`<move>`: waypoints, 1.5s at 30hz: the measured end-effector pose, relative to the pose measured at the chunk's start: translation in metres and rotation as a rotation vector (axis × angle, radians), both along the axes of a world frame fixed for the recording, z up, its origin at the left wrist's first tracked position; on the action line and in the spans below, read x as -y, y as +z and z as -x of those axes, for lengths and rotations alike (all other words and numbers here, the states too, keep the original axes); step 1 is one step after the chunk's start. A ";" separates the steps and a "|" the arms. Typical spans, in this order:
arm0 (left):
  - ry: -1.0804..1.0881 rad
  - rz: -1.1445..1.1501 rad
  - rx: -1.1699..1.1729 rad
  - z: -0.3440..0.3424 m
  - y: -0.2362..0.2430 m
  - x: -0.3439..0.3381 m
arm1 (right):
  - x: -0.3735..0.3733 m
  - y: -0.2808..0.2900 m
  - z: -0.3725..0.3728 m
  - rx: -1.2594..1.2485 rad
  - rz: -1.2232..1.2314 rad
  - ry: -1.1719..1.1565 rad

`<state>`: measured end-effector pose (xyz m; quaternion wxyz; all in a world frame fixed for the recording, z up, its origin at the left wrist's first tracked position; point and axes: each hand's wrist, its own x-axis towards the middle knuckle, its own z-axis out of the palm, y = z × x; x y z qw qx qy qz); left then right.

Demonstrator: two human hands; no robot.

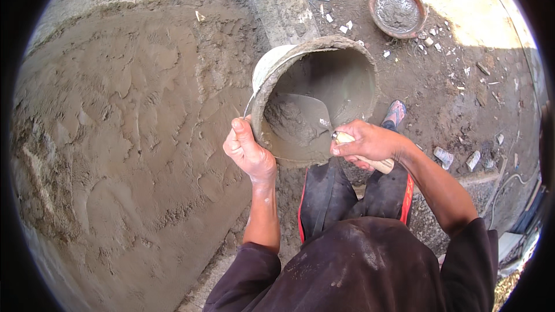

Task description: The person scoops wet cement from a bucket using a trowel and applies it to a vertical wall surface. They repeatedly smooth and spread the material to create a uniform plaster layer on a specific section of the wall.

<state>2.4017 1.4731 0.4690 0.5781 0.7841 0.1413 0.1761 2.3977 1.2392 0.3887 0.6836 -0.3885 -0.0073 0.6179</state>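
Inside the bucket (269,68), the loaded trowel (315,108) is probably heavy, best held where the right hand (365,142) grips its handle (381,164); the left hand (251,151) grasps the wire (248,106).

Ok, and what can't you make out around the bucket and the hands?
All in the head view:
Far end of the trowel: covered by mortar.
Wire handle within the left hand: hidden by its fingers.
Palm of the right hand: turned away.
Underside of the bucket: hidden by its body.
Left foot: blocked by the bucket.
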 end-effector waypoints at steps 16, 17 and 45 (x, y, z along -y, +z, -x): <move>0.254 0.040 -0.597 0.005 -0.197 -0.145 | -0.097 -0.060 -0.061 -0.361 0.041 -0.639; 0.253 0.005 -0.608 0.003 -0.207 -0.153 | -0.104 -0.065 -0.073 -0.334 0.057 -0.709; 0.129 -0.025 -1.032 0.100 -0.303 -0.173 | -0.344 -0.291 -0.255 0.099 0.548 -0.824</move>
